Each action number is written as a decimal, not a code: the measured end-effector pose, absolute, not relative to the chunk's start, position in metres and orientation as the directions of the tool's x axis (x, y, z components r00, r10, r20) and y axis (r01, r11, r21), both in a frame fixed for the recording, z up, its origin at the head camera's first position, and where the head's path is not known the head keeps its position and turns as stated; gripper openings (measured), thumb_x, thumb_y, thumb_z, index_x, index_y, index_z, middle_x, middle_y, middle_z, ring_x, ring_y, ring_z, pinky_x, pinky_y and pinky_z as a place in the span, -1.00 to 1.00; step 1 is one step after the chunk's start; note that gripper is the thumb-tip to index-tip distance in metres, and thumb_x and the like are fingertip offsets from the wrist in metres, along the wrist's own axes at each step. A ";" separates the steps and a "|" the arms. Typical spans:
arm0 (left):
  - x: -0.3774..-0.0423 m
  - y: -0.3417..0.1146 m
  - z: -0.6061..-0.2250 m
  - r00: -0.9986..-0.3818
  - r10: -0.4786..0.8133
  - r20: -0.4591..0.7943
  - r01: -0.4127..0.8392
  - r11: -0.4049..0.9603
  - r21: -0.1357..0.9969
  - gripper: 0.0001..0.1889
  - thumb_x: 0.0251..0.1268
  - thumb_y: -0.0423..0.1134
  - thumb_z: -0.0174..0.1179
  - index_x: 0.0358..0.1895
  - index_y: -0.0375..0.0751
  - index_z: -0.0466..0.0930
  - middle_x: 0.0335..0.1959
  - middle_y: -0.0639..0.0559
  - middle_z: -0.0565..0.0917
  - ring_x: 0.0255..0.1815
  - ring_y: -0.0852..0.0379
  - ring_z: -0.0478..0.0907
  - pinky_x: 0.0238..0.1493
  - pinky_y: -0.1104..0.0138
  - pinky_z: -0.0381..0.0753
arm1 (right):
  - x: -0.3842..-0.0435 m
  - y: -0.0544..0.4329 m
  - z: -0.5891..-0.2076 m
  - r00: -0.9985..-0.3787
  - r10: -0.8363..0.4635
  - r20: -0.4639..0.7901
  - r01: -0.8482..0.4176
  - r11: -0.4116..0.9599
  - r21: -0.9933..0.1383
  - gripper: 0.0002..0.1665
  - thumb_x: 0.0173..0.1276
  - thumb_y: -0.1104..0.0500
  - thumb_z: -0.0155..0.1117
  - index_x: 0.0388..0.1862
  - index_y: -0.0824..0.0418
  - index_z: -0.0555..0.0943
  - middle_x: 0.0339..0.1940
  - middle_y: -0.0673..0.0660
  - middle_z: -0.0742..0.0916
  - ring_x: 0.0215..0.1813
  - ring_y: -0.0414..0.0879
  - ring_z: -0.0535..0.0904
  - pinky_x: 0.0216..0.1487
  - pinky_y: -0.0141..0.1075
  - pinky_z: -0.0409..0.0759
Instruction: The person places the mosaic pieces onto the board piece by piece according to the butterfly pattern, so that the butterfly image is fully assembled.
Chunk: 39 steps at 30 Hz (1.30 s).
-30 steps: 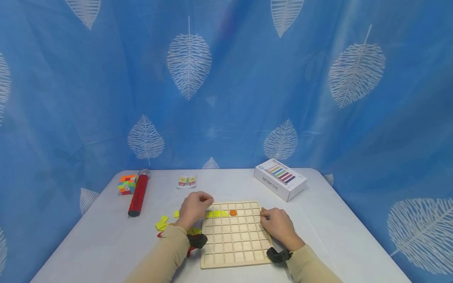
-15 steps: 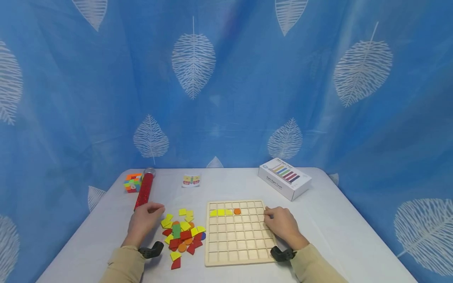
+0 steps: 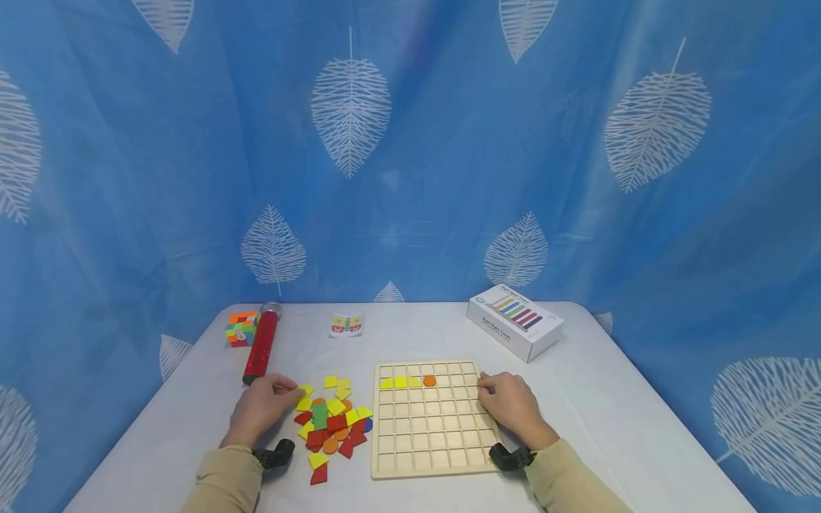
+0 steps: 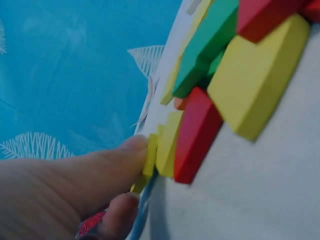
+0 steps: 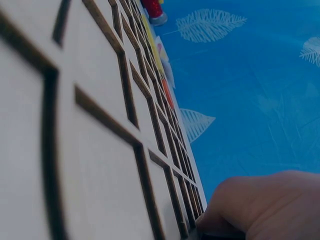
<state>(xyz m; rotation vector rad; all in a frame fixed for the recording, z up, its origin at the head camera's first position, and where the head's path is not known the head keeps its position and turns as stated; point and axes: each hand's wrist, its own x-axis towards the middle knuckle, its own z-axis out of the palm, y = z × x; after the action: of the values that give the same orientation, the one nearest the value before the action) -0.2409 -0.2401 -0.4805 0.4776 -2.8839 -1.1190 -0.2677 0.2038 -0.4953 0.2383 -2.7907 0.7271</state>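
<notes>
My left hand [image 3: 259,410] is at the left side of a pile of coloured wooden pieces. Its thumb and a finger pinch a yellow tile [image 4: 150,159], seen edge-on in the left wrist view. Beside that tile lie a red piece [image 4: 196,140], a green piece [image 4: 206,55] and more yellow ones. My right hand [image 3: 511,407] grips the right edge of a gridded wooden board [image 3: 420,447]. In the board's second row sit several yellow pieces [image 3: 400,382] and an orange disc [image 3: 429,381].
A small pattern card [image 3: 346,325] lies behind the pile. At the back left are a puzzle cube [image 3: 240,330] and a red glittery tube [image 3: 261,348]. A white box [image 3: 515,322] stands at the back right. A blue curtain [image 3: 423,157] hangs behind the table.
My left hand has left the board's upper left and come back to the pile, where it now pinches a yellow tile. The right hand keeps its hold on the board's edge.
</notes>
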 end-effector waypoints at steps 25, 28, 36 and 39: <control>-0.254 -0.173 -0.482 -0.997 -0.079 0.011 -0.061 0.845 0.532 -0.72 0.19 -0.06 0.50 -0.10 -0.04 0.72 -0.23 0.10 0.69 -0.29 0.14 0.53 -0.14 0.14 0.63 | -0.269 0.204 -0.495 -0.966 -0.083 0.246 -0.194 0.862 -0.469 -0.74 0.28 0.20 0.31 -0.11 0.13 0.84 0.10 0.09 0.80 0.13 0.21 0.74 0.05 0.09 0.69; -0.254 -0.172 -0.480 -0.997 -0.074 0.014 -0.055 0.843 0.535 -0.74 0.19 -0.09 0.51 -0.11 -0.05 0.71 -0.24 0.09 0.69 -0.30 0.13 0.52 -0.17 0.16 0.64 | -0.269 0.203 -0.494 -0.965 -0.083 0.249 -0.194 0.865 -0.463 -0.75 0.29 0.20 0.31 -0.12 0.13 0.84 0.10 0.10 0.80 0.12 0.21 0.74 0.05 0.09 0.69; -0.252 -0.170 -0.474 -0.998 -0.065 -0.005 -0.056 0.832 0.552 -0.72 0.17 -0.16 0.52 -0.07 -0.07 0.71 -0.26 0.08 0.67 -0.31 0.11 0.51 -0.23 0.21 0.63 | -0.269 0.203 -0.493 -0.966 -0.075 0.248 -0.188 0.860 -0.475 -0.74 0.29 0.20 0.30 -0.12 0.13 0.84 0.11 0.10 0.80 0.14 0.21 0.74 0.07 0.09 0.68; -0.252 -0.171 -0.474 -0.998 -0.060 -0.015 -0.058 0.833 0.550 -0.73 0.17 -0.15 0.52 -0.08 -0.06 0.73 -0.28 0.09 0.65 -0.31 0.11 0.50 -0.26 0.22 0.61 | -0.268 0.203 -0.494 -0.967 -0.069 0.245 -0.183 0.857 -0.481 -0.74 0.28 0.20 0.29 -0.13 0.13 0.84 0.10 0.10 0.80 0.13 0.21 0.74 0.05 0.09 0.69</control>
<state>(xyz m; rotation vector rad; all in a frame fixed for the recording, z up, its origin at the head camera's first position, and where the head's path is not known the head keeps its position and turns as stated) -0.2522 -0.1705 -0.4739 0.0972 -3.0047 -0.9009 -0.2680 0.2028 -0.4944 0.1937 -2.8136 0.7606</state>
